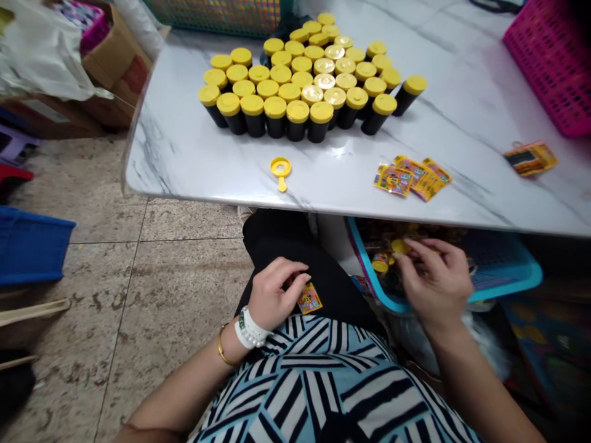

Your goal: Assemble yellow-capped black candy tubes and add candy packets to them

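Note:
Over my lap, my left hand [276, 292] is curled, its thumb and fingers drawn together at the edge of a small printed yellow label [309, 299]. My right hand [436, 277] reaches over a blue basket [503, 280] under the table edge. Its thumb and fingertips pinch a round yellow cap [399, 247]; whatever is under the cap is hidden. Just below it in the basket lies a small yellow-ended piece with a printed wrap [380, 263]. More small pieces fill the basket, too dark to make out.
Several black tubes with yellow caps [298, 117] stand grouped on the marbled table [207, 166]. In front lie a yellow ring with a tab [281, 172] and several printed labels [410, 176]. Another packet [530, 159] lies right, near a pink basket [554, 67]. Cardboard boxes [113, 67] stand left.

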Available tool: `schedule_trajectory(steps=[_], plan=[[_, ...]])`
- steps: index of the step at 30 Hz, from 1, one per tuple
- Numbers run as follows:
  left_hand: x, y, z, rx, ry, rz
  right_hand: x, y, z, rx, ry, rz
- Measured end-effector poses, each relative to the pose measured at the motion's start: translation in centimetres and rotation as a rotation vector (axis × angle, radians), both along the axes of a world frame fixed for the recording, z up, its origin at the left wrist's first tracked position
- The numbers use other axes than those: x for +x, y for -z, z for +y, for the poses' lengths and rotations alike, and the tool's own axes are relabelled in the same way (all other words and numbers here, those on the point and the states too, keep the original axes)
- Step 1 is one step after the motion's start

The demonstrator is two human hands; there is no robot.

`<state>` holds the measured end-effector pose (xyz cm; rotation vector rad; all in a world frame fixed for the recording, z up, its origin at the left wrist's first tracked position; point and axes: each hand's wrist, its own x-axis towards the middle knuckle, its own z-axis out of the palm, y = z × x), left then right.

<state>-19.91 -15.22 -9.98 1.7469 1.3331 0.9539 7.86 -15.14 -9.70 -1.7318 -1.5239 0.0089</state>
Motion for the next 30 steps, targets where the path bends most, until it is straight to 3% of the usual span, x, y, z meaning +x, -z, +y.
schedule_trajectory(steps=[2,5,7,11,15,18,22,25,30], plan=[[-0.6,1.0,-1.1,0.004,0.009,0.100,-1.3,0.2,-0.8,-0.050,-0.140,-0.116],[-0.8,2.1,-2.5,-0.098,-0.032,0.129,-5.6,0.9,-2.0,-0.226,-0.496,-0.008],[-0.7,2.2,-2.9,-0.184,-0.089,0.088,-8.2,1.6,-2.4,-0.319,-0.652,0.016],[-0.8,1.6,-2.9,-0.431,-0.099,-0.077,-10.0,1.9,-1.6,-0.426,-0.716,0.141],[-0.8,1.0,-2.2,-0.641,-0.038,-0.353,-9.9,0.8,-0.5,-0.659,-0.643,0.554],[-0.4,0.0,-1.7,-0.532,-0.179,-0.421,-10.7,-0.1,-0.2,-0.763,-0.564,0.820],[-0.2,-2.1,-1.8,-0.199,-0.401,-0.346,-12.0,-0.7,-0.2,-0.677,-0.455,0.845],[-0.2,-3.2,-2.4,-0.028,-0.393,-0.278,-12.5,-0.8,-0.1,-0.585,-0.484,0.749],[-0.3,-3.6,-2.5,0.066,-0.398,-0.292,-12.8,-0.6,0.3,-0.433,-0.559,0.585]])
